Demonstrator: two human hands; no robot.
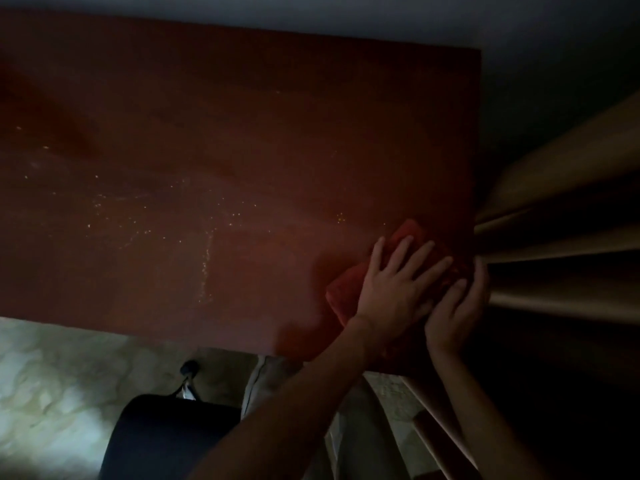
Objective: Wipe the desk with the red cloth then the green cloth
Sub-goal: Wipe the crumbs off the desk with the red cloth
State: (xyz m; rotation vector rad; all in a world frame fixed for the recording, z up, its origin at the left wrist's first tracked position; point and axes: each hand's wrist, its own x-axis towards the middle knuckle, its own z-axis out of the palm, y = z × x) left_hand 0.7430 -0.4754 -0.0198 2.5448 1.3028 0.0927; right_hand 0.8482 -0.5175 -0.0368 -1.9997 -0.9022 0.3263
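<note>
The scene is dim. A reddish-brown desk (207, 133) fills most of the head view. The red cloth (346, 289) lies folded near the desk's right edge. My left hand (394, 285) presses flat on it with fingers spread. My right hand (457, 306) is cupped against the desk's right edge, just beside the cloth, and I see nothing in it. Pale crumbs (204, 265) are scattered across the middle and left of the desk. No green cloth is in view.
Beige curtain folds (554, 237) hang close against the desk's right side. A dark chair (166, 434) stands below the desk's front edge, over a pale patterned floor (52, 375). A plain wall (346, 12) runs behind the desk.
</note>
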